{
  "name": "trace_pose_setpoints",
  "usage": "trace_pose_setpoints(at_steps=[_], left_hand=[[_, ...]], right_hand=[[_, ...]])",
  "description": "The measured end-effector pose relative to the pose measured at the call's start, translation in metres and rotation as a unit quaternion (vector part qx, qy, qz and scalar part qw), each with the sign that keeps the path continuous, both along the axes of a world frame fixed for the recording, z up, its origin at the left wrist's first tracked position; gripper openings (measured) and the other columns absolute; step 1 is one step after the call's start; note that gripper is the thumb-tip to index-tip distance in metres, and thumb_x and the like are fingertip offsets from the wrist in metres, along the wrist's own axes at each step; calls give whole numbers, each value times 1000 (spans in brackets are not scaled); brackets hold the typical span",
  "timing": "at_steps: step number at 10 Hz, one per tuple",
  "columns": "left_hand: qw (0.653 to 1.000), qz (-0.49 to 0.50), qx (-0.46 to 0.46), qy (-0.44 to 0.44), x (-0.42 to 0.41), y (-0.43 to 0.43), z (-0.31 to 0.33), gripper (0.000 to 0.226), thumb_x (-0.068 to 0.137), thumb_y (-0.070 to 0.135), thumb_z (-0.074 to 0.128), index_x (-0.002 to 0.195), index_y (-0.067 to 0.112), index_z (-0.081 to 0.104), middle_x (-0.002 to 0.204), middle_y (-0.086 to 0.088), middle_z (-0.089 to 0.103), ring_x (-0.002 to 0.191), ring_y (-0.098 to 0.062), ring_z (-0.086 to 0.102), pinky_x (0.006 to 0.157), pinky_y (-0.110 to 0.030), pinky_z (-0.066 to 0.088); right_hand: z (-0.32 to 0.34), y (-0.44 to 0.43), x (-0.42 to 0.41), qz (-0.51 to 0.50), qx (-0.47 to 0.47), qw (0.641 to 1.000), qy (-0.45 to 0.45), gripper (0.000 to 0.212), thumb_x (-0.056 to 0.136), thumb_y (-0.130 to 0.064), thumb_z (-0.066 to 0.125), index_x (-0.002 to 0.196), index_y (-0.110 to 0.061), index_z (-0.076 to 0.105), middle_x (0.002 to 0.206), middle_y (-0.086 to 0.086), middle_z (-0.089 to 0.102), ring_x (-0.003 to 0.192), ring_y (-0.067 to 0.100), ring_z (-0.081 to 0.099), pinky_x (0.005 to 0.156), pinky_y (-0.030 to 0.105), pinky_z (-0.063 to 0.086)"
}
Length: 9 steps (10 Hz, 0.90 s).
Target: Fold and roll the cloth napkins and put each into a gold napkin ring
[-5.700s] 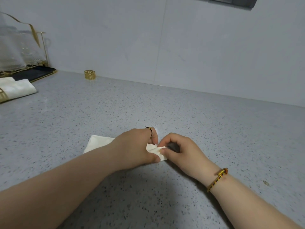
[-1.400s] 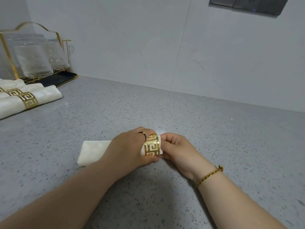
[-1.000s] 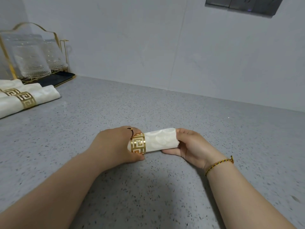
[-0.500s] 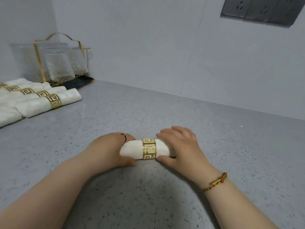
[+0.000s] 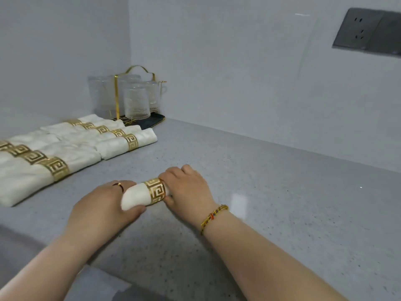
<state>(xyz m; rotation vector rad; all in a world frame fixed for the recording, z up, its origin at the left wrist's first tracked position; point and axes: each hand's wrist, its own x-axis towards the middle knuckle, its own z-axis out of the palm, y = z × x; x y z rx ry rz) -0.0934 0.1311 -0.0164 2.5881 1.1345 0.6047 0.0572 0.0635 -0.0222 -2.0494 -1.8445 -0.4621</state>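
The rolled napkin (image 5: pixel 134 199), gold ring (image 5: pixel 155 190) on, is lying left to right between the hands. The left hand (image 5: pixel 104 208) is curling round its left end, the right hand (image 5: pixel 189 190) round the right. The done pile (image 5: pixel 76 148) is sitting far left.

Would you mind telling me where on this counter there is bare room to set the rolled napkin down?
The counter is bare right of the right hand, out to the back wall, and in the strip between the left hand and the finished napkins. The left corner is crowded: finished napkins in rows, with the glass rack behind them.
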Motion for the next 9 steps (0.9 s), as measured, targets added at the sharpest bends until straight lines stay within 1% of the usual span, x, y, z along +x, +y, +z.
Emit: trace_pose_setpoints(at_steps=[1,2,3,4,5,6,7,8,9], left_hand=[[996,75,-12,-37,-37,31,-9,38,73,37,71,109,28,61,95,-2,65,84,-22,56,64,-29,39],[990,135,-1,-40,-59,57,-18,36,70,35,74,102,20,65,90,-11,67,85,-33,59,67,-35,46],[983,168,73,-21,-72,73,-27,46,64,52,62,93,17,70,84,-16,68,80,-41,60,66,-42,50],[975,186,111,-50,-74,85,-33,68,59,60,39,96,11,69,102,-20,63,101,-44,51,85,-54,42],[972,180,137,-59,-72,92,-35,71,62,56,37,102,6,67,116,-25,56,116,-44,38,99,-59,29],[977,173,125,-27,-71,97,-32,62,66,50,45,104,7,66,113,-22,61,112,-42,48,97,-60,31],[975,173,140,-26,-71,98,-34,57,63,44,53,104,8,67,110,-20,63,108,-41,52,95,-57,30],[975,172,138,-33,-73,99,-34,65,60,53,47,106,9,65,111,-19,63,110,-40,52,96,-56,29],[977,177,116,-39,-72,94,-34,77,59,64,38,109,11,64,116,-17,60,115,-38,49,101,-52,23]], right_hand=[[-1,45,-41,28,-34,996,74,38,87,-9,51,125,-6,48,134,13,42,117,32,36,89,40,36],[-5,76,-70,51,-37,986,156,44,86,-7,52,129,-6,44,139,13,34,123,31,29,97,41,34],[-7,93,-84,78,-32,973,216,45,85,-4,52,129,-4,46,137,16,35,124,32,29,101,42,33],[-8,109,-91,88,-34,966,241,43,86,-2,50,129,-2,45,137,17,36,124,33,32,101,44,34],[-8,120,-93,91,-32,963,252,42,87,0,48,128,0,46,135,19,37,121,34,35,101,43,35],[-9,128,-93,95,-32,959,264,42,86,2,47,128,0,46,135,19,37,121,34,35,102,40,34],[-10,128,-91,103,-31,954,280,43,86,2,48,129,-2,46,135,17,37,122,32,35,103,37,32],[-7,125,-89,116,-27,949,293,45,86,1,49,130,-2,45,137,16,37,125,29,33,105,33,28],[-7,119,-84,103,-30,949,297,46,87,-1,49,132,-3,43,139,14,36,127,28,32,105,31,27]])
